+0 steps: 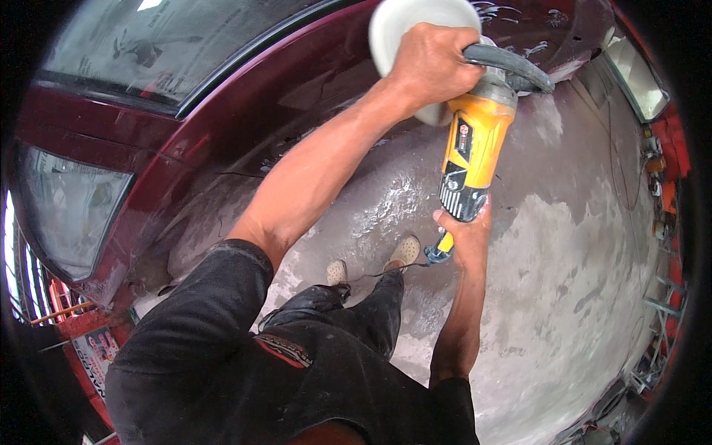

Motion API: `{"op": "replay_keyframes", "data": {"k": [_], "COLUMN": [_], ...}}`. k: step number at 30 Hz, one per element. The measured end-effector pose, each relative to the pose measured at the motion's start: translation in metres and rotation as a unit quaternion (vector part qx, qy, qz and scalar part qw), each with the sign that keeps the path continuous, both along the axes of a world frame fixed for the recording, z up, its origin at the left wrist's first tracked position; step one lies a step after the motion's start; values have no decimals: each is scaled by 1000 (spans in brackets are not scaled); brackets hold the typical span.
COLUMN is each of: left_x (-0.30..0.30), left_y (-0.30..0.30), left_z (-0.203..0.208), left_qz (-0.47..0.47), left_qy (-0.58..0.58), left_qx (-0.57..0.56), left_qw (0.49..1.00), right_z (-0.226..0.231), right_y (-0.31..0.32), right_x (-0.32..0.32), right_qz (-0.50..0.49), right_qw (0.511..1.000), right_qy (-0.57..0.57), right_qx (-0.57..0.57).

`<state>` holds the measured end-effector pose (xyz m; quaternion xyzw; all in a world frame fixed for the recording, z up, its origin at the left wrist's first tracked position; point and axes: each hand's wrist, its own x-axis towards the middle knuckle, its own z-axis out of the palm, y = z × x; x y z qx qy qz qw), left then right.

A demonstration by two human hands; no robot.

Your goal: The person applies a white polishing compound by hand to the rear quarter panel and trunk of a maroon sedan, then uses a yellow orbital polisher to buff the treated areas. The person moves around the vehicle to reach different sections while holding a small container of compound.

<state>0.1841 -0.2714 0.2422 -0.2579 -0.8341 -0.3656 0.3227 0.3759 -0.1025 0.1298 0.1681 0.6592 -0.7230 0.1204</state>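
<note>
A yellow and black power polisher (pixel 482 137) is held out in front of me, its white pad (pixel 393 37) against or very near the maroon car body (pixel 311 74). Around the curved black front handle (pixel 519 65) my left hand (pixel 439 63) is wrapped, close beside the pad. My right hand (pixel 469 226) grips the polisher's rear end, with the thumb showing on its near side. The pad's outline looks smeared, as if spinning, and whether it presses on the paint cannot be made out. Whitish streaks mark the paint beyond the pad.
A dark power cord (pixel 378 274) runs from the polisher past my pale clogs (pixel 404 252). The concrete floor (pixel 564 274) has wet, shiny patches. Car windows (pixel 163 44) lie at the upper left. Shelving with assorted items (pixel 660 185) lines the right side.
</note>
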Motion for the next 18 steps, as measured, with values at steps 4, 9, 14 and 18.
{"op": "replay_keyframes", "data": {"k": [4, 9, 14, 18], "left_x": [13, 61, 117, 166], "left_y": [-16, -53, -96, -131], "left_z": [-1, 8, 30, 64], "left_qz": [7, 13, 56, 113], "left_qy": [-13, -2, -51, -54], "left_qx": [7, 9, -21, -73], "left_qw": [1000, 1000, 997, 989], "right_z": [5, 2, 1, 15], "right_y": [-8, -27, -46, -75], "right_x": [9, 42, 78, 115], "right_qz": [22, 82, 132, 177], "right_qw": [998, 986, 985, 980], "right_qy": [-7, -7, -22, -1], "right_qx": [55, 143, 104, 97]}}
